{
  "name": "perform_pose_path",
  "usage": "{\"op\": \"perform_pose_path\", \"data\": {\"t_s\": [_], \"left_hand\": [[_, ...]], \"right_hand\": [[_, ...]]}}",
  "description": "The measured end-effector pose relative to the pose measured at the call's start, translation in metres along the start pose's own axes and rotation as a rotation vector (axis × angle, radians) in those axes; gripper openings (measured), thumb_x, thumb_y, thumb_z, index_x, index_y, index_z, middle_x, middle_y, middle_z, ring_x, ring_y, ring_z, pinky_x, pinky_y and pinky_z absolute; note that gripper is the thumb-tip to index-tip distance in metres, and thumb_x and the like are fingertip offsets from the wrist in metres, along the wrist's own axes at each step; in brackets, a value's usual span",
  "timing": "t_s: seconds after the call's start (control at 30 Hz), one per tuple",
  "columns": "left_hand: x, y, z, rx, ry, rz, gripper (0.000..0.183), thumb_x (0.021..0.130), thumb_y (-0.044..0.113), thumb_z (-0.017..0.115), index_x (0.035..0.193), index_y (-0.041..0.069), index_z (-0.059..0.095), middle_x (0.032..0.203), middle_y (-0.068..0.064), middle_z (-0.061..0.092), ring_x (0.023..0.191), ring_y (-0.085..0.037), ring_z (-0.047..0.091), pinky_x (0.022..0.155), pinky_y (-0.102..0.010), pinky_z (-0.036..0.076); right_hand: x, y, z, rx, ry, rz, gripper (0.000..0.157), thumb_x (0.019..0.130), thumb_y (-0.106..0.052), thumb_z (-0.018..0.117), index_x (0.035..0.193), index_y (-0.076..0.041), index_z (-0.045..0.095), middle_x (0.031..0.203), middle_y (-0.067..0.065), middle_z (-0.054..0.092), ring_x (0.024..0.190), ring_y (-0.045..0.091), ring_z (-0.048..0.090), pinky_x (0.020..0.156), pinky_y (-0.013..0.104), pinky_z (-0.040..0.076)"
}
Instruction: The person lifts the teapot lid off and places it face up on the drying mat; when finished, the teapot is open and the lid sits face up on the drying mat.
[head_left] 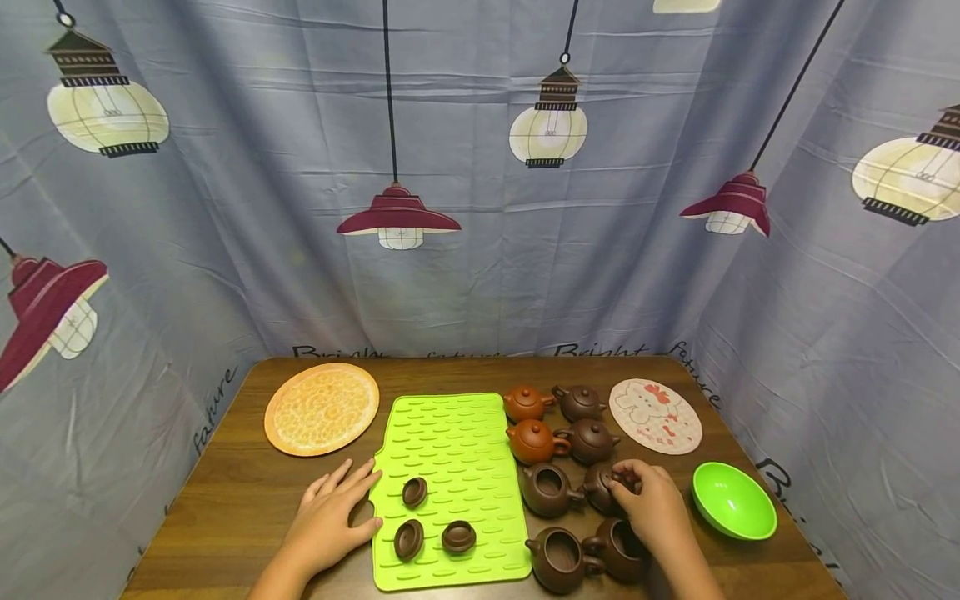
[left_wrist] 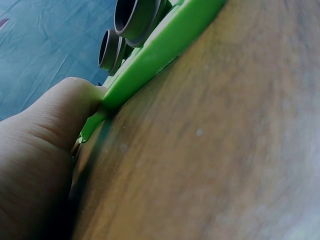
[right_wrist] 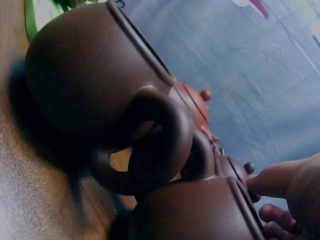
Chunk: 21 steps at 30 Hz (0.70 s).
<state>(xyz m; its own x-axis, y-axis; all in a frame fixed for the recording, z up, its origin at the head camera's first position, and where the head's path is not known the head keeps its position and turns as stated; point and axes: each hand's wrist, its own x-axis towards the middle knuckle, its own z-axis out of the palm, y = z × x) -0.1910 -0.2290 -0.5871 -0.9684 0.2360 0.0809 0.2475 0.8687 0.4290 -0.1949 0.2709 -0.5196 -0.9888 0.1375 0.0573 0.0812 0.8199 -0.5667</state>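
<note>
Eight teapots (head_left: 590, 442) stand in two front-to-back rows on a wooden worktop (head_left: 217, 517), viewed from the head camera, alongside a green mat (head_left: 450, 433) bearing three dark lids (head_left: 458, 537). A person's right hand (head_left: 656, 504) bends thumb and fingers over a fourth dark lid (head_left: 602, 477), on its pot in the right-hand row, third from the back. The grip appears to be a narrow pinch; how firm, the view cannot tell. The left hand (head_left: 330, 517) lies spread at the mat's edge, holding nothing.

From the left wrist, the thumb touches the mat's rim below two of the tipped lids, hollow sides showing.

From the right wrist, the thumb reaches a knob (right_wrist: 249, 167) beyond the looped handles of nearer pots. Apparently fired clay, the lid should be light, stiff, slightly slick and easily chipped; its knob, pinched between thumb and forefinger, offers the surest hold.
</note>
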Motion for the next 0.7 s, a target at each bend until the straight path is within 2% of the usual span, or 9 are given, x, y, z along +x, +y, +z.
{"op": "perform_pose_path", "data": {"t_s": [0.37, 0.7], "left_hand": [[-0.0011, 0.0008, 0.0000, -0.007, -0.001, -0.005, 0.076, 0.089, 0.058, 0.075, 0.156, 0.029, 0.053, 0.168, 0.006, 0.039, 0.157, -0.036, 0.031, 0.122, -0.065, 0.014], [-0.0009, -0.0001, 0.0002, -0.003, -0.003, -0.003, 0.076, 0.090, 0.058, 0.075, 0.156, 0.029, 0.052, 0.168, 0.006, 0.039, 0.157, -0.036, 0.031, 0.122, -0.065, 0.014]], "right_hand": [[-0.0009, 0.0031, 0.0031, -0.005, 0.020, 0.012, 0.019, 0.095, -0.018, 0.076, 0.111, -0.009, 0.074, 0.102, 0.006, 0.067, 0.100, 0.025, 0.065, 0.082, 0.044, 0.051], [0.0020, 0.0056, 0.0025, -0.022, 0.007, 0.004, 0.014, 0.100, -0.017, 0.071, 0.110, -0.008, 0.069, 0.100, 0.006, 0.065, 0.094, 0.024, 0.062, 0.078, 0.043, 0.048]]}}
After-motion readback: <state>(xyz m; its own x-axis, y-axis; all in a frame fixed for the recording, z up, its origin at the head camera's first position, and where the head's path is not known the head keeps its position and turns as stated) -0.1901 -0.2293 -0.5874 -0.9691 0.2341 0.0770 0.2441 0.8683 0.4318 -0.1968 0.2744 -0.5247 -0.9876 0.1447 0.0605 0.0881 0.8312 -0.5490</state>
